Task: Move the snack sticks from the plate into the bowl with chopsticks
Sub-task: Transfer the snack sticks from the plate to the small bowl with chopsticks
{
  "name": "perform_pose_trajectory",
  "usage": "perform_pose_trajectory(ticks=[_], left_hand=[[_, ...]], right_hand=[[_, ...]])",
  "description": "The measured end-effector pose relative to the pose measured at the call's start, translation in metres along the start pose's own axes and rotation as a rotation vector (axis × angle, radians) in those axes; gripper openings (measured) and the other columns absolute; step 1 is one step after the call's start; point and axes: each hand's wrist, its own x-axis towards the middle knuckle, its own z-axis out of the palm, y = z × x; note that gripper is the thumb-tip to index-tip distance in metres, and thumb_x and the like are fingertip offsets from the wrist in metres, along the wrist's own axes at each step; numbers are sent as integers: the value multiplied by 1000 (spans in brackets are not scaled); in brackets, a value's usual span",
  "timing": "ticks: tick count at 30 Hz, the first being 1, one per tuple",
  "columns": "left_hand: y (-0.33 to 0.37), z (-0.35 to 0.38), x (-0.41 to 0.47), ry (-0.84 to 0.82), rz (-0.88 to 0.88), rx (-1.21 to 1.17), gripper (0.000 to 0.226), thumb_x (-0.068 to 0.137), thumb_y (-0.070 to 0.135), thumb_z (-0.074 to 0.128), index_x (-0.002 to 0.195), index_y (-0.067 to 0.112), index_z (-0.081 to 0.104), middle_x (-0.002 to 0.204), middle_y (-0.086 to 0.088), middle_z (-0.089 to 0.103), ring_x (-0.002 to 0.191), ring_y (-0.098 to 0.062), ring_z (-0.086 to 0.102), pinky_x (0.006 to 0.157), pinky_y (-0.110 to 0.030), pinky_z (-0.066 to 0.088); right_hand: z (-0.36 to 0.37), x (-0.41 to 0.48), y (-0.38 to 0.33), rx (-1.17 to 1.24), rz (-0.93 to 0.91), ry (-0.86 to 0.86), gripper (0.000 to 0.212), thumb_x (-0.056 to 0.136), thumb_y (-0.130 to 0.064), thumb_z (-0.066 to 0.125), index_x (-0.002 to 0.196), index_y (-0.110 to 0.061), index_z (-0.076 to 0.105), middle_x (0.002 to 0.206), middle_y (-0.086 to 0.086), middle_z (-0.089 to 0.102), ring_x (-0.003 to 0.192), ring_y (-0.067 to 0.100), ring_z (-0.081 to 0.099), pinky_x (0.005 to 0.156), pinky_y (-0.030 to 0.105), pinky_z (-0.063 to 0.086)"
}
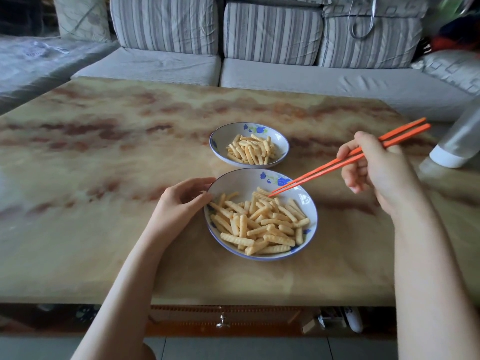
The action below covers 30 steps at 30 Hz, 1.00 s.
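Pick step, start of a cycle. Right hand [374, 167] is gripping the orange chopsticks [324, 170], fingers curled round them. The tips are nearly together, dipping into the far-right side of the near dish [241, 180] at the edge of the pile of snack sticks [259, 222]. Cannot tell whether a stick is pinched yet; looks like none is lifted.

Left hand [181, 201] is steadying the near dish, thumb and fingers holding its left rim. Hands are well apart, one on each side of that dish.

The near dish is holding most of the sticks, so it is probably the plate. The far dish [226, 136], just behind it on the surface [104, 152], is holding a smaller heap [250, 149], so it is probably the bowl. Task looks partly done, with lots left.

Next move is calling for spreading the tips around one stick, closing on its middle, lifting clear of the rim, and carrying it the short way to the far dish. The ridged sticks may be slipping or snapping if squeezed too hard.
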Motion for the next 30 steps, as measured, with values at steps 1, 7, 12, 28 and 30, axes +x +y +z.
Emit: perform_pose_trajectory(ticks=[1,7,12,28,30], left_hand=[[0,0,0,0,-1,-1,38,74,27,61,111,28,71,103,13,73,97,-2,67,94,-27,51],[1,-1,-1,-1,-5,-1,37,74,28,61,109,30,71,103,14,73,98,-3,67,95,-29,51],[2,0,-1,0,-7,18,40,73,28,60,111,29,71,103,14,73,96,-1,66,94,-25,51],[1,-1,-1,-10,1,9,35,76,26,62,109,31,71,103,11,73,94,-1,66,87,-14,50],[1,-1,0,-12,2,10,35,75,27,61,107,33,71,101,13,73,94,0,66,87,-15,50]], right_hand=[[1,0,1,12,3,6,42,101,-25,33,69,-7,55,35,6,48,28,18,36,35,19,23],[8,3,2,135,-37,123,40,99,-22,34,65,-10,52,35,3,46,30,19,39,36,21,26],[18,5,0,315,-74,263,39,99,-20,33,65,-11,50,35,1,45,30,18,39,37,20,27],[79,15,26,340,-56,207,45,103,-23,31,66,-10,54,37,3,51,31,18,43,36,21,33],[75,14,25,329,-71,195,45,102,-22,31,66,-10,54,37,4,50,30,19,42,37,22,30]])
